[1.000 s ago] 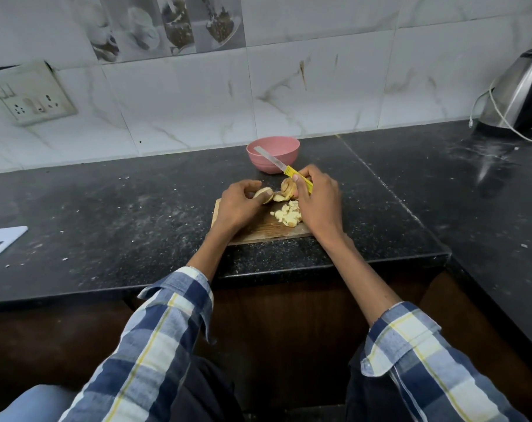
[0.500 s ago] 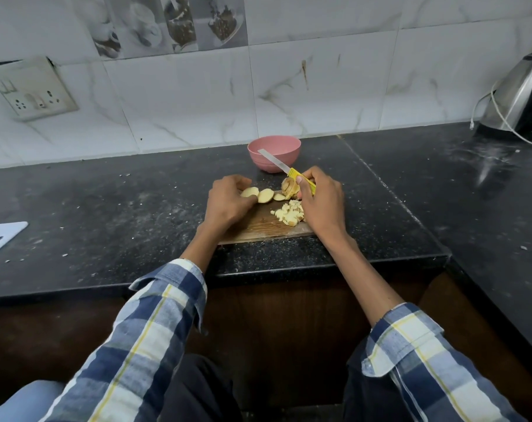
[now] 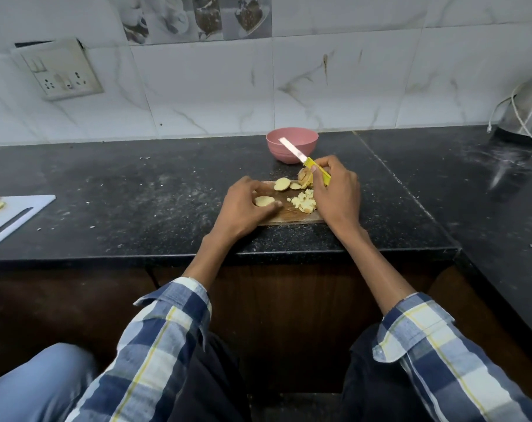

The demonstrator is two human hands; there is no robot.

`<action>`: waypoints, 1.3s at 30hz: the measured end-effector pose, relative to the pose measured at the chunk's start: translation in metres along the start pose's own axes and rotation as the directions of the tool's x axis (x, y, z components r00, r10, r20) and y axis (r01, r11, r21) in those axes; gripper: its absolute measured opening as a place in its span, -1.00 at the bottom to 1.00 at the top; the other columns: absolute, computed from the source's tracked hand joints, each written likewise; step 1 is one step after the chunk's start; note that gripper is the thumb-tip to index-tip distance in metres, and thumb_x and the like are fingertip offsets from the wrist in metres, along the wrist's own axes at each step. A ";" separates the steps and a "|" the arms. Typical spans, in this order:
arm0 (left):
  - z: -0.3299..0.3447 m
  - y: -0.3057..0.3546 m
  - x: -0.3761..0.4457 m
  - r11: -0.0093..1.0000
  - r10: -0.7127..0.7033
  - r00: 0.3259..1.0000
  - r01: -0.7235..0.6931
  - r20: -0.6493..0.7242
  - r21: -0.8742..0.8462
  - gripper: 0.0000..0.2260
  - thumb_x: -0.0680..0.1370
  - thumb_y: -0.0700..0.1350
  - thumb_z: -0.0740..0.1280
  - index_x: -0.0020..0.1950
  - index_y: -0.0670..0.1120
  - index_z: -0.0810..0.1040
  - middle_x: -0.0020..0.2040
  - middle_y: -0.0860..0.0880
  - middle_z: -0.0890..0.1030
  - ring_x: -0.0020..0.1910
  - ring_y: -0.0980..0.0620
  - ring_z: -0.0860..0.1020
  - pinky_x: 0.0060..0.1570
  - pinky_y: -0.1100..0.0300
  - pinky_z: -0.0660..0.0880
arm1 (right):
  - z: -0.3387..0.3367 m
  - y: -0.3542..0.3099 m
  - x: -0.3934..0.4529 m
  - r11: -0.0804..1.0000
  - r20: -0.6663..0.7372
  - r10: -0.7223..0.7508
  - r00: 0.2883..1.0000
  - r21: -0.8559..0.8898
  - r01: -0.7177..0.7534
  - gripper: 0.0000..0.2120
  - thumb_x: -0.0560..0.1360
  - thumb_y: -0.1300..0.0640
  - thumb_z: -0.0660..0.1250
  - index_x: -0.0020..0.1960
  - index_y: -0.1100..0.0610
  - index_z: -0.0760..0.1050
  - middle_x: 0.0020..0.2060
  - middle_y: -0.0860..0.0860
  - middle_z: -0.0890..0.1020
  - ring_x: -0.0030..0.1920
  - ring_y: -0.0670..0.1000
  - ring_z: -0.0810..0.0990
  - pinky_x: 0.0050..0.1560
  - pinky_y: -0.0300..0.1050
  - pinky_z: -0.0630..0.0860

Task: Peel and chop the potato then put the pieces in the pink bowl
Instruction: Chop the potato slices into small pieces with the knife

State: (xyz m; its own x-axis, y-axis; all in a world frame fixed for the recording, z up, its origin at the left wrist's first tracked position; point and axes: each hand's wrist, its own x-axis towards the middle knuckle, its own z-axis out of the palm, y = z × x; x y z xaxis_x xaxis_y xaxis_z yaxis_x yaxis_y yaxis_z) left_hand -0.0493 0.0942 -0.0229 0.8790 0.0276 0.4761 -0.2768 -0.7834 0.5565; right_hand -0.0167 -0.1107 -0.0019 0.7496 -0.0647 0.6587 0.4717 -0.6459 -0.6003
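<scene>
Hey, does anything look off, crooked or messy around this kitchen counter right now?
Yes. The wall socket plate hangs tilted, its upper corner away from the tile with a dark gap behind. Pale crumbs and dust speckle the black counter. The cutting itself looks orderly: slices and diced potato sit on the wooden board.

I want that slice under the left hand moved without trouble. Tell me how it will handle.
The slice lies flat on the board, so it should slide, not roll. It looks thin and stiff, probably light. Its cut face may be damp and slippery under the left hand.
</scene>
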 end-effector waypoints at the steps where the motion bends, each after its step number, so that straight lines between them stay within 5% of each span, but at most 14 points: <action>1: 0.001 0.000 -0.001 1.000 -0.001 1.000 0.000 0.029 0.015 -0.61 0.45 0.24 0.53 0.18 0.07 0.70 0.06 0.07 0.58 -0.05 0.19 0.52 -0.07 0.29 0.43 | -0.004 -0.006 -0.005 1.000 0.017 -0.007 1.000 -0.014 0.008 -0.88 0.63 0.03 0.34 0.13 0.00 0.60 -0.10 -0.02 0.72 -0.18 0.00 0.67 -0.25 0.03 0.60; 4: -0.005 0.000 0.002 0.999 -0.041 0.993 0.043 0.111 -0.021 -0.58 0.47 0.20 0.53 0.25 0.03 0.68 0.14 0.07 0.59 0.00 0.10 0.56 -0.03 0.25 0.46 | -0.013 -0.023 -0.020 0.993 0.093 -0.053 0.994 -0.101 0.062 -0.83 0.60 0.02 0.36 0.17 -0.03 0.61 -0.01 0.01 0.73 0.02 0.10 0.68 -0.10 0.06 0.63; 8: -0.016 -0.013 0.007 0.997 -0.034 0.975 0.050 0.220 -0.064 -0.58 0.45 0.01 0.59 0.30 0.04 0.66 0.23 0.11 0.66 -0.07 0.14 0.60 0.00 0.29 0.51 | -0.024 -0.043 -0.032 0.953 0.178 -0.084 0.981 -0.273 0.131 -0.78 0.61 0.03 0.31 0.23 -0.04 0.60 0.00 0.05 0.69 0.04 0.18 0.62 -0.11 0.02 0.49; 12: -0.012 -0.021 0.000 0.985 -0.070 0.991 0.087 0.114 -0.151 -0.60 0.43 0.07 0.62 0.22 0.01 0.70 -0.02 0.12 0.66 -0.11 0.18 0.59 -0.12 0.32 0.46 | -0.029 -0.053 -0.042 0.906 0.229 -0.098 0.969 -0.383 0.182 -0.74 0.61 0.07 0.30 0.27 -0.01 0.62 0.01 0.09 0.68 0.00 0.20 0.64 -0.19 -0.01 0.40; 24: -0.006 -0.025 -0.001 0.975 -0.078 0.995 0.090 0.069 -0.204 -0.66 0.41 0.02 0.64 0.13 -0.05 0.75 0.01 0.10 0.69 -0.12 0.25 0.59 -0.15 0.47 0.41 | -0.024 -0.063 -0.041 0.890 0.327 -0.089 0.941 -0.397 0.223 -0.74 0.60 0.06 0.31 0.23 0.02 0.66 -0.05 0.08 0.68 -0.05 0.15 0.63 -0.16 -0.02 0.45; 29: -0.006 -0.026 -0.002 0.968 -0.072 0.996 0.081 0.047 -0.238 -0.70 0.39 0.00 0.65 0.06 -0.07 0.77 -0.02 0.10 0.70 -0.15 0.27 0.60 -0.15 0.46 0.43 | -0.021 -0.073 -0.037 0.873 0.321 -0.074 0.944 -0.436 0.217 -0.80 0.60 0.07 0.31 0.14 0.03 0.66 -0.06 0.08 0.64 -0.10 0.12 0.55 -0.20 -0.07 0.30; 39: -0.003 -0.026 -0.001 0.970 -0.053 0.998 0.057 0.024 -0.235 -0.74 0.40 -0.06 0.65 0.02 -0.13 0.77 -0.03 0.08 0.70 -0.17 0.36 0.59 -0.16 0.52 0.41 | -0.013 -0.081 -0.035 0.859 0.338 -0.042 0.940 -0.468 0.207 -0.77 0.60 0.04 0.33 0.22 0.03 0.63 0.02 0.10 0.64 0.01 0.14 0.59 -0.15 -0.05 0.36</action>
State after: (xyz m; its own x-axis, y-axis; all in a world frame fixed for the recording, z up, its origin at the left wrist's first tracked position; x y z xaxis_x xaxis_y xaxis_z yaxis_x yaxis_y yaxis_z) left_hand -0.0441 0.1163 -0.0352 0.9015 0.0543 0.4294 -0.3095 -0.6127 0.7272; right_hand -0.0875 -0.0657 0.0297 0.8421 0.2235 0.4908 0.3427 -0.9245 -0.1671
